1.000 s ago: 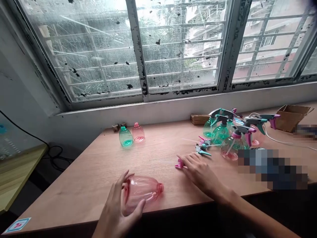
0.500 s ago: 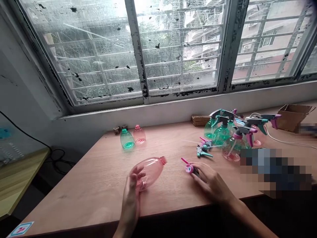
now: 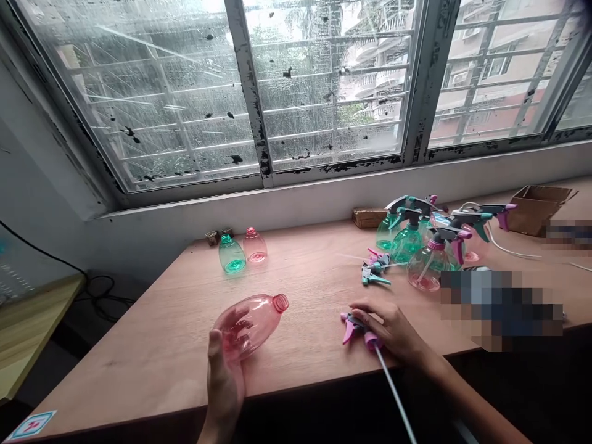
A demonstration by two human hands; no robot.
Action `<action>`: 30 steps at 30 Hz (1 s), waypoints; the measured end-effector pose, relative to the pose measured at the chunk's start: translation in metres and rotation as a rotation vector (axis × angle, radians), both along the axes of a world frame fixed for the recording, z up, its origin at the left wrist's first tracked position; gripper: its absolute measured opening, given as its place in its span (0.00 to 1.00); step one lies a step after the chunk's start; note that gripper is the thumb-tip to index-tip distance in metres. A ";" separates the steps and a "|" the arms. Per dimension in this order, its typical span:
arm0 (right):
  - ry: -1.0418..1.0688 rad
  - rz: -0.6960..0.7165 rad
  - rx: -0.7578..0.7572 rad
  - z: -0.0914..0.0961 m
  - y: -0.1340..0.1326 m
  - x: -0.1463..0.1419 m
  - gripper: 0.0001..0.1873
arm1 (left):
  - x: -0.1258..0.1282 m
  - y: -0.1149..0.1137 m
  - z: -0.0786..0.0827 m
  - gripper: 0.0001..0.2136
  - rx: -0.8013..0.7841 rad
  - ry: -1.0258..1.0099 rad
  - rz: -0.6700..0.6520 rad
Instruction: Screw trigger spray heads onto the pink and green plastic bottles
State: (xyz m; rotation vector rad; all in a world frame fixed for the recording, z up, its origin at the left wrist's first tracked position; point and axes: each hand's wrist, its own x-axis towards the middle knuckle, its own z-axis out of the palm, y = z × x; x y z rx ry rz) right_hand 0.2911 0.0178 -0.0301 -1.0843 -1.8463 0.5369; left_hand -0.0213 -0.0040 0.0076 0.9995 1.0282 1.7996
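My left hand (image 3: pixel 226 365) grips the base of an empty pink plastic bottle (image 3: pixel 252 319), which is tilted with its open neck pointing up and to the right above the wooden table (image 3: pixel 152 345). My right hand (image 3: pixel 393 330) is closed on a pink and grey spray trigger head (image 3: pixel 354 327) near the table's front edge. The head's thin white dip tube (image 3: pixel 393 388) trails down toward me past the edge.
A green bottle (image 3: pixel 231 254) and a pink bottle (image 3: pixel 254 246) stand capless at the back. Several assembled spray bottles (image 3: pixel 416 246) and loose trigger heads (image 3: pixel 375 271) cluster at the right, beside cardboard boxes (image 3: pixel 539 208). A window runs behind.
My left hand lifted the pink bottle off the table and turned its neck up and right. My right hand picked up the trigger head and drew it toward me, so its tube shows.
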 end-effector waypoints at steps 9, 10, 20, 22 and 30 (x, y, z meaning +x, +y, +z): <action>-0.202 0.307 -0.086 0.017 -0.006 0.002 0.21 | -0.003 0.000 -0.003 0.24 -0.107 0.148 -0.082; -0.218 0.315 -0.103 0.018 -0.007 0.002 0.25 | -0.004 0.001 -0.005 0.25 -0.134 0.168 -0.108; -0.045 0.230 -0.133 0.017 -0.004 0.004 0.16 | -0.004 0.003 -0.007 0.28 -0.236 0.265 -0.175; 0.122 0.156 -0.184 0.012 -0.001 0.006 0.15 | -0.002 0.002 -0.004 0.28 -0.235 0.285 -0.169; 0.504 -0.175 -0.246 -0.015 0.011 0.013 0.19 | -0.003 0.003 -0.006 0.38 -0.222 0.313 -0.262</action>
